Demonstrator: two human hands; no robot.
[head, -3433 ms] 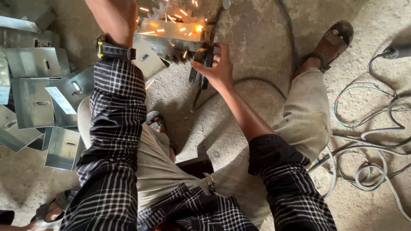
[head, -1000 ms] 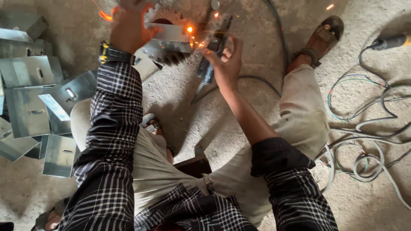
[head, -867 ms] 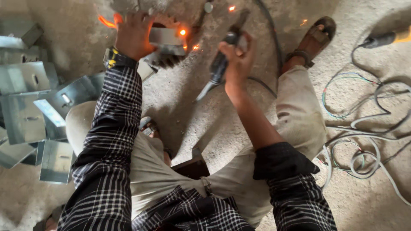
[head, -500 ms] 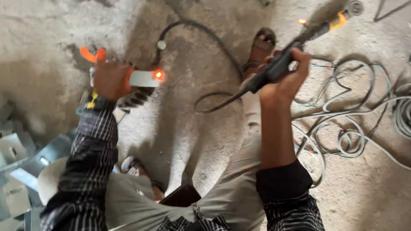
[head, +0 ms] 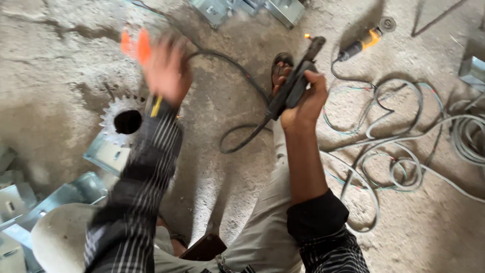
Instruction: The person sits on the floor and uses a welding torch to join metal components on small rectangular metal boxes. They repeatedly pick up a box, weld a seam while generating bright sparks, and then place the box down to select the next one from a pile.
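Rough concrete floor [head: 60, 55] formed the work surface, dusty and cracked, with the person seated low over it, knees spread.

Change noted: sparks flew at the workpiece in the earlier pictures; at this moment both hands had lifted clear of it. By my reading the weld pass had been broken off, not necessarily finished.

Nearest the body, below the left hand, lay bent galvanised brackets [head: 103, 154] and, just beyond them, a toothed steel sprocket [head: 124, 119] flat on the floor, untouched by either hand. The left hand [head: 166, 68] was raised above and beyond the sprocket, badly blurred; orange-tipped fingers [head: 132, 44] suggested a glove or guard, and how far the hand was closed could not be told.

The right hand [head: 303, 103] was closed firmly round the black welding holder [head: 295, 83], tip pointing away, with a small glowing point at the electrode end [head: 306, 36]. Its black lead [head: 242, 141] looped back on the floor between the two hands.

To the right of the right hand, tangled cables [head: 399, 151] covered the floor: a trip and snag risk. Beyond that hand lay an angle grinder [head: 366, 38] with an orange collar, and a sandalled foot [head: 281, 65] sat close under the hot tip. Farther off, more metal boxes [head: 237, 7] lay at the top edge.
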